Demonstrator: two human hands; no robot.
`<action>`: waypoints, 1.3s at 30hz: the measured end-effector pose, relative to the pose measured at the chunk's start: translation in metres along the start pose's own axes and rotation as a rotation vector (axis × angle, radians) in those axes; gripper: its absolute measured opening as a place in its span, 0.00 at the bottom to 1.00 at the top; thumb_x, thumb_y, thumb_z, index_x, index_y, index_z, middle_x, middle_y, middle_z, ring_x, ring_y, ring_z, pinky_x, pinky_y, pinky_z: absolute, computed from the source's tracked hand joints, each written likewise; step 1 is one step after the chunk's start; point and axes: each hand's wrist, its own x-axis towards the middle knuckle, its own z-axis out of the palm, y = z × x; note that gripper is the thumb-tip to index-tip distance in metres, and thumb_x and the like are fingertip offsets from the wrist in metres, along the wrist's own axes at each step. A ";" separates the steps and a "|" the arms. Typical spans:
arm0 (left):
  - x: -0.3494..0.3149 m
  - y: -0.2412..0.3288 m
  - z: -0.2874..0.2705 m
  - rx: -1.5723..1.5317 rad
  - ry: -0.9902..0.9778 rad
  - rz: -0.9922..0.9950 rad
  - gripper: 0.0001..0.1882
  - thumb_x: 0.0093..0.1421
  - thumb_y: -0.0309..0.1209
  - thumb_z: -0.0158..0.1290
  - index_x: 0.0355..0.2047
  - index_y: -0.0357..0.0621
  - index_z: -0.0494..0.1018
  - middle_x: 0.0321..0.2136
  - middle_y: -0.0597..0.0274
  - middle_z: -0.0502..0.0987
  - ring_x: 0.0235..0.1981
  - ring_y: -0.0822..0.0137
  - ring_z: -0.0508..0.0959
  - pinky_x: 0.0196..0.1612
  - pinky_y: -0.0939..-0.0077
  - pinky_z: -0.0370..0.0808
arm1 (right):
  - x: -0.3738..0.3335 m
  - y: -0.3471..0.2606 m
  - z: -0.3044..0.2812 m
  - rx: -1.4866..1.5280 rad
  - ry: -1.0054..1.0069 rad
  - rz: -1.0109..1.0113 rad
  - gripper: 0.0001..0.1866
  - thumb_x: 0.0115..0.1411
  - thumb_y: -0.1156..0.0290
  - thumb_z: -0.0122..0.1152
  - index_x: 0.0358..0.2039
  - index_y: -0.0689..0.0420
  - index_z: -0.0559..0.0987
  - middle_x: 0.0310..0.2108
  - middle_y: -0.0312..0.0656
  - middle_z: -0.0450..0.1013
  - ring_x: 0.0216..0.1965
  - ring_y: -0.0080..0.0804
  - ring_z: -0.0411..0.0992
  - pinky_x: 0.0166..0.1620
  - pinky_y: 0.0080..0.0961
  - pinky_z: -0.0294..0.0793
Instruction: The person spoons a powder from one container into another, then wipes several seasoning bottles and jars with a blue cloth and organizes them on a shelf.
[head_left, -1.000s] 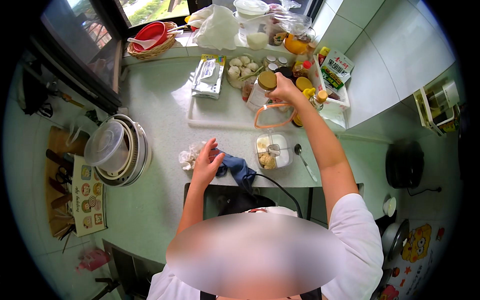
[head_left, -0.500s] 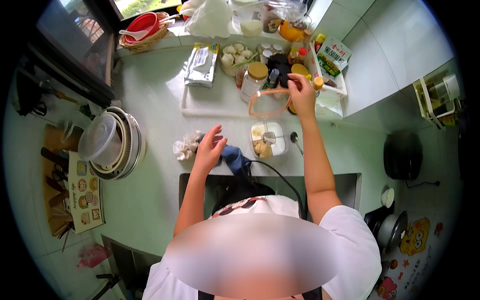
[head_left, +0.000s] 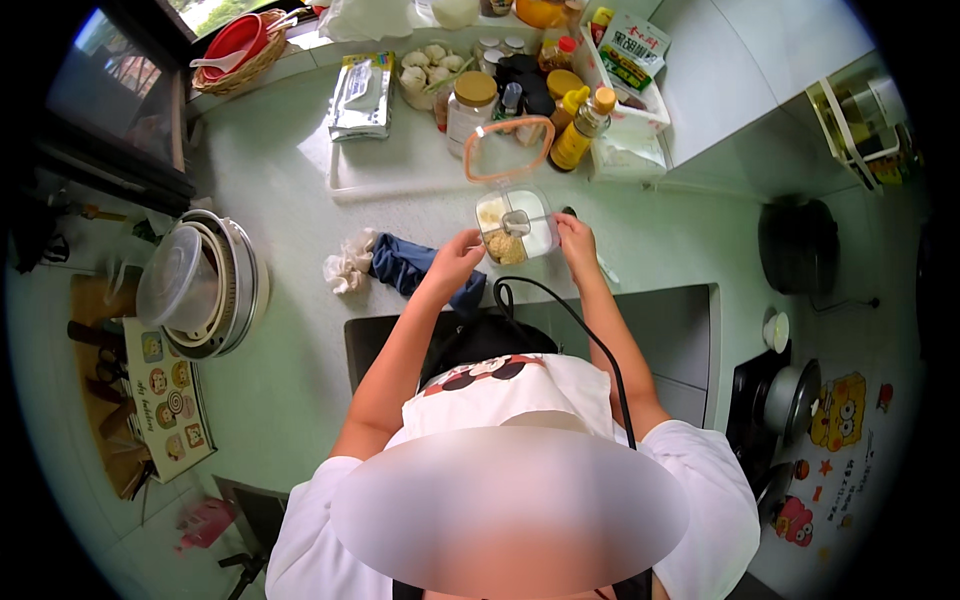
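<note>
A clear, divided seasoning box (head_left: 516,250) stands on the counter, its orange-rimmed lid (head_left: 508,152) raised at the far side. Its compartments hold a white powder and a coarse tan seasoning, with another pale one at the far left. My left hand (head_left: 457,262) closes on the box's left wall, and my right hand (head_left: 576,246) pinches its right side. A spoon (head_left: 608,270) lies mostly hidden behind my right hand. Just left of my left hand is a crumpled blue cloth (head_left: 402,265) with a whitish bunched piece (head_left: 350,264) beside it.
Behind the box stand a gold-lidded jar (head_left: 470,115), a yellow sauce bottle (head_left: 580,132) and several other jars. A white tray (head_left: 375,180) carries a packet (head_left: 362,95). Nested bowls (head_left: 205,285) sit at the left. The sink (head_left: 665,340) lies nearest me, with a black cable (head_left: 585,335) across it.
My right hand has come down from beside the raised lid to the box's right side. My left hand has moved right, from over the blue cloth to the box's left wall.
</note>
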 end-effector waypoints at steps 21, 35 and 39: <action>-0.035 -0.009 -0.027 -0.174 0.132 -0.054 0.20 0.53 0.26 0.48 0.48 0.34 0.64 0.40 0.57 0.71 0.40 0.71 0.71 0.43 0.80 0.67 | -0.042 0.042 -0.078 -0.812 0.264 0.006 0.17 0.41 0.65 0.65 0.32 0.52 0.73 0.38 0.43 0.67 0.41 0.42 0.65 0.43 0.34 0.66; -0.049 -0.012 -0.027 -0.227 0.137 -0.031 0.21 0.55 0.29 0.47 0.50 0.37 0.63 0.42 0.59 0.70 0.41 0.70 0.71 0.43 0.78 0.67 | -0.061 -0.012 -0.097 0.012 0.265 -0.068 0.09 0.49 0.73 0.59 0.31 0.60 0.71 0.23 0.38 0.72 0.20 0.19 0.69 0.23 0.16 0.69; -0.045 -0.011 -0.023 -0.185 0.130 -0.009 0.21 0.55 0.29 0.47 0.50 0.37 0.63 0.42 0.58 0.70 0.42 0.70 0.71 0.43 0.78 0.67 | -0.090 -0.074 -0.087 0.118 0.271 -0.233 0.10 0.48 0.75 0.59 0.33 0.60 0.74 0.23 0.36 0.72 0.21 0.17 0.68 0.23 0.14 0.69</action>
